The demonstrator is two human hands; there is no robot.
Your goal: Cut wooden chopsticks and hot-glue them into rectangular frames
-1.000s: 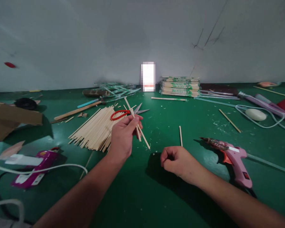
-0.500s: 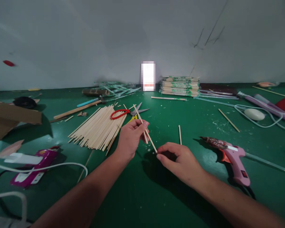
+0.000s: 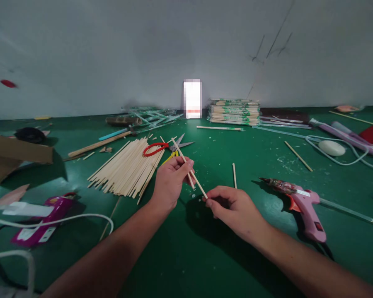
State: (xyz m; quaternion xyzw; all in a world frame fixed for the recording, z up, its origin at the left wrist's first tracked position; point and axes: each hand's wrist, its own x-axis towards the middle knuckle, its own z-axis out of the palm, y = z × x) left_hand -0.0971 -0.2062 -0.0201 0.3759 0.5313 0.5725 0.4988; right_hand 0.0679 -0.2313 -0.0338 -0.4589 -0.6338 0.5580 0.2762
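Observation:
My left hand (image 3: 170, 182) is closed around a pale wooden chopstick (image 3: 199, 183), which slants down toward me. A second, shorter-looking stick (image 3: 191, 181) pokes out below the same fingers; the grip hides part of it. Thumb and fingertips of my right hand (image 3: 240, 209) pinch the chopstick's near end. Just beyond the left hand lie red-handled scissors (image 3: 157, 149), blades apart, and a yellow-handled tool (image 3: 173, 154) partly under them. A loose stick (image 3: 234, 174) rests behind the right hand. To the left is a spread of bare chopsticks (image 3: 124, 169).
A pink glue gun (image 3: 309, 209) with a clear glue stick lies at right. Wrapped chopsticks (image 3: 234, 112) are stacked by the wall, beside a bright blurred screen (image 3: 192, 99). At left are a purple power strip (image 3: 46, 221), a white cord (image 3: 81, 215) and cardboard (image 3: 21, 149).
The right fingertips have shifted very slightly, still at the chopstick's near end. The left hand keeps its grip. The whole view has moved a little.

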